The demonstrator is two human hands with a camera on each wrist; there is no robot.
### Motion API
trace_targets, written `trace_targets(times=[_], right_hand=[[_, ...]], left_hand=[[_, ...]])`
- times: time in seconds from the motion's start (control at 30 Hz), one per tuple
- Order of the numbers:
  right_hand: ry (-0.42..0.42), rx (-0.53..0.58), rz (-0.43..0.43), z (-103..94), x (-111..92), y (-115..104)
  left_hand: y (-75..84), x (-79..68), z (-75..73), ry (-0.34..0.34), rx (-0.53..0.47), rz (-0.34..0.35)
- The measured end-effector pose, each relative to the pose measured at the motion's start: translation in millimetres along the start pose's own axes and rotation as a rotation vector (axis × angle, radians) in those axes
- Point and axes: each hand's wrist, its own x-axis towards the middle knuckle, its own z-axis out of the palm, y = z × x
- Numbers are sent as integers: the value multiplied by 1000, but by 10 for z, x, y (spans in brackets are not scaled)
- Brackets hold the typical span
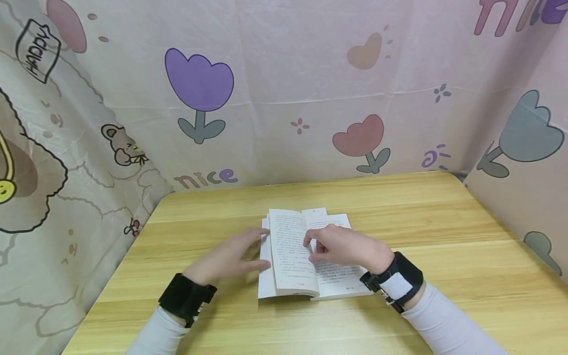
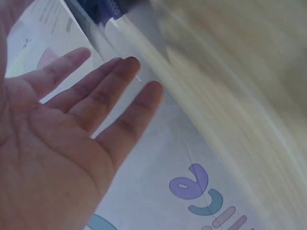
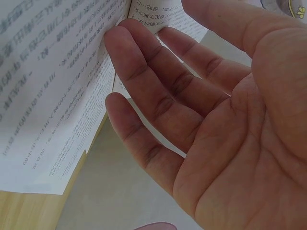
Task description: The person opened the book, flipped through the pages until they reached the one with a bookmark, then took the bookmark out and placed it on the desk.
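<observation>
Nearest: pale sleeves [image 1: 448,320] at the bottom edge, black wrist band [image 1: 183,298] on the left arm, another band [image 1: 410,271] with a white patch on the right. Left hand [image 1: 228,256] at the book's left edge, fingers spread wide and fairly straight, thumb well apart, nothing gripped; can't tell if the fingertips actually touch. Right hand [image 1: 348,246] over the right-hand page near the gutter, fingers loosely bent, gap between thumb and index, nothing pinched; contact with the page unclear. Open book [image 1: 290,251] lies mid-table between the hands, printed text on both sides, left block of pages lifted a bit off the cover below. White paper edge [image 1: 314,212] sticks up past the top; page or slip, can't tell. Wood-grain table [image 1: 421,222] under everything. Far: printed cloth [image 1: 275,148] behind, with purple tulip [image 1: 199,84], red tulip [image 1: 358,135] and "nice" lettering [image 1: 206,178]; grey-blue tulip [image 1: 530,133] on the right side.
</observation>
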Motion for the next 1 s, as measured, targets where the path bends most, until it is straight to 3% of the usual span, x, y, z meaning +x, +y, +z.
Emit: trace_targets(times=[0.3,0.67,0.83,1.0], right_hand=[[-12,-3,23,-2,-2,-42],[-19,-17,15,30,28,-23],[-24,-21,15,41,28,-17],[-25,-13,10,48,28,-10]], left_hand=[[-16,-2,-133,118,72,61],[4,7,-138,164,101,99],[5,26,-104,185,122,162],[7,30,-34,165,126,191]])
